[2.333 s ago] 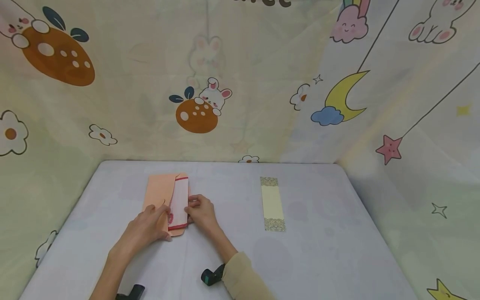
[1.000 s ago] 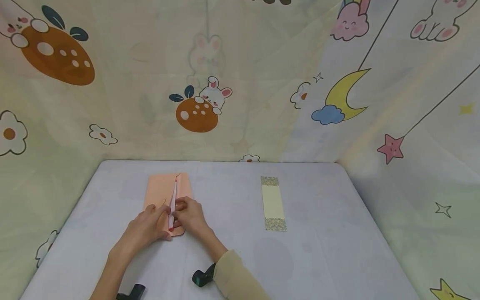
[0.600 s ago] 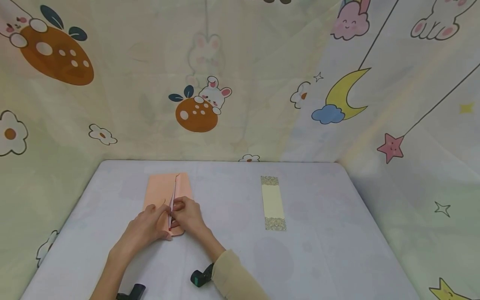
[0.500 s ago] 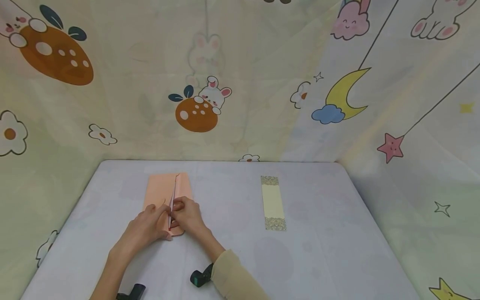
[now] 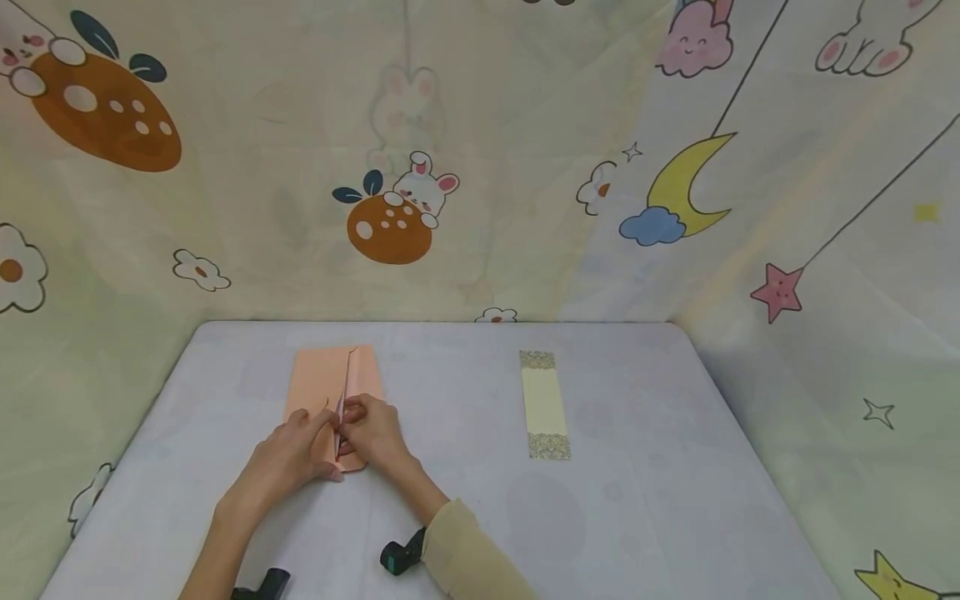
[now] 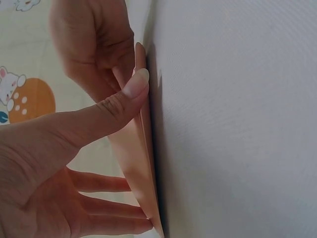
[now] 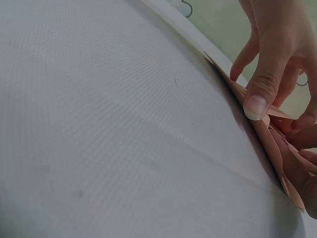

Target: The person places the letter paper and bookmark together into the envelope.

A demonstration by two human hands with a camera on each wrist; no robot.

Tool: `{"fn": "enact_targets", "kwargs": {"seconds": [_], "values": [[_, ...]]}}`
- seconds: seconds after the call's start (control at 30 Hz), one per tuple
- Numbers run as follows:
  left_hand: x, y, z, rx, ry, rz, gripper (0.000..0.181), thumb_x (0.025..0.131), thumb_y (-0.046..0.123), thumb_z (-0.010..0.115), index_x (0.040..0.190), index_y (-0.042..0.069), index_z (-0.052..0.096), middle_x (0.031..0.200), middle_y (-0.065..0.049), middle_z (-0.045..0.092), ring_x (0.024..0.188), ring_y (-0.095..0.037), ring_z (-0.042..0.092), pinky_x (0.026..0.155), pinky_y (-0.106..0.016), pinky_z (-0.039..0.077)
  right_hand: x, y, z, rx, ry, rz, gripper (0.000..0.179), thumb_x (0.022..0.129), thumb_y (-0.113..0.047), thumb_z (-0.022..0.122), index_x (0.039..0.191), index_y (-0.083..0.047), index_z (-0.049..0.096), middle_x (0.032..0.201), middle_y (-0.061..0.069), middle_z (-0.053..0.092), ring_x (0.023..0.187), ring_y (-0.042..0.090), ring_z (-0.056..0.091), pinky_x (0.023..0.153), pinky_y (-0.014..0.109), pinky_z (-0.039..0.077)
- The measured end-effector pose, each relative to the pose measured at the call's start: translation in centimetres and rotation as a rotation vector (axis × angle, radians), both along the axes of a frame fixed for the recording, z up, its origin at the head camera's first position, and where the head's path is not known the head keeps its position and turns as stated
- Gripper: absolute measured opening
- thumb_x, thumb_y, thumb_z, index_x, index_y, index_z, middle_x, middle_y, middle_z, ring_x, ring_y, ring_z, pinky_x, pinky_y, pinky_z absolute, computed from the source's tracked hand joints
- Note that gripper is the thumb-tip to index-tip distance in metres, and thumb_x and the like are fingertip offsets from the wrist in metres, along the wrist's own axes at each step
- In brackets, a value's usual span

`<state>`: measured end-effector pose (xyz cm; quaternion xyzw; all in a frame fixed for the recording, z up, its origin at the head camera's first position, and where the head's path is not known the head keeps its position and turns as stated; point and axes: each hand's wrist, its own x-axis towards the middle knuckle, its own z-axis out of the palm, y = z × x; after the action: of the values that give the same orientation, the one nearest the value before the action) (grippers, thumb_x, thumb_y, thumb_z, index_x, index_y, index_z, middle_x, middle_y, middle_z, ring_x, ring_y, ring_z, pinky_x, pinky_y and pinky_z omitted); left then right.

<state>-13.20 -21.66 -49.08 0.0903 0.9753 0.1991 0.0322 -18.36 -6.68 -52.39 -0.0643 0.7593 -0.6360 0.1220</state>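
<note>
A peach paper envelope (image 5: 315, 375) lies on the white table at the left, its opening facing right. My left hand (image 5: 281, 458) grips its near part, thumb at the near edge and fingers over the top sheet, seen close in the left wrist view. Only a thin sliver of a white card (image 5: 340, 406) shows in the opening. My right hand (image 5: 377, 435) pinches that card with fingertips right at the slit. In the right wrist view the envelope (image 7: 273, 148) gapes between both hands. Most of the card is hidden inside.
A cream paper strip (image 5: 544, 400) with gold speckled ends lies flat to the right of the envelope. Black wrist camera mounts (image 5: 401, 554) sit near the wrists. A printed cloth backdrop (image 5: 480, 167) rises behind the table.
My right hand has moved left, sliding the red-edged white card into the envelope until only a sliver shows. My left hand has stayed on the envelope.
</note>
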Motion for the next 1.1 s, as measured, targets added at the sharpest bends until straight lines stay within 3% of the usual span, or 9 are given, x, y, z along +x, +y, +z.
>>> {"fn": "enact_targets", "kwargs": {"seconds": [0.2, 0.37, 0.57, 0.8, 1.1], "values": [[0.1, 0.1, 0.1, -0.005, 0.0, 0.009, 0.072, 0.063, 0.036, 0.097, 0.122, 0.014, 0.061, 0.108, -0.021, 0.058, 0.081, -0.032, 0.061, 0.061, -0.053, 0.052, 0.2, 1.5, 0.1, -0.062, -0.003, 0.032, 0.038, 0.087, 0.015, 0.066, 0.124, 0.006, 0.063, 0.086, 0.013, 0.072, 0.066, 0.033, 0.076, 0.056, 0.033, 0.059], [0.1, 0.1, 0.2, -0.003, 0.009, 0.009, 0.072, 0.062, 0.035, 0.097, 0.121, 0.014, 0.062, 0.107, -0.022, 0.058, 0.08, -0.032, 0.061, 0.061, -0.052, 0.051, 0.2, 3.1, 0.2, -0.064, 0.015, 0.038, 0.034, 0.089, 0.011, 0.069, 0.122, 0.007, 0.064, 0.088, 0.012, 0.071, 0.069, 0.026, 0.076, 0.058, 0.031, 0.06], [0.0, 0.0, -0.2, 0.004, 0.015, 0.009, 0.072, 0.062, 0.035, 0.098, 0.121, 0.015, 0.061, 0.108, -0.023, 0.058, 0.08, -0.033, 0.061, 0.061, -0.052, 0.051, 0.3, 5.2, 0.5, 0.025, 0.067, 0.03, 0.032, 0.089, 0.005, 0.073, 0.121, 0.004, 0.066, 0.091, 0.009, 0.071, 0.066, 0.009, 0.07, 0.061, 0.023, 0.058], [-0.1, 0.0, -0.4, 0.0, 0.015, 0.005, 0.074, 0.061, 0.036, 0.098, 0.122, 0.015, 0.061, 0.111, -0.026, 0.058, 0.08, -0.034, 0.062, 0.061, -0.053, 0.052, 0.5, 7.8, 0.9, 0.113, 0.149, 0.025, 0.03, 0.089, -0.001, 0.074, 0.119, 0.004, 0.067, 0.093, 0.013, 0.075, 0.069, 0.008, 0.071, 0.064, 0.019, 0.055], [0.0, -0.3, -0.3, 0.007, 0.018, 0.007, 0.075, 0.061, 0.038, 0.097, 0.123, 0.015, 0.061, 0.113, -0.026, 0.058, 0.082, -0.034, 0.062, 0.058, -0.054, 0.051, 0.8, 11.2, 0.4, 0.238, 0.218, -0.021, 0.028, 0.09, -0.006, 0.075, 0.117, -0.002, 0.07, 0.093, 0.006, 0.075, 0.076, 0.008, 0.071, 0.07, 0.021, 0.054]]}}
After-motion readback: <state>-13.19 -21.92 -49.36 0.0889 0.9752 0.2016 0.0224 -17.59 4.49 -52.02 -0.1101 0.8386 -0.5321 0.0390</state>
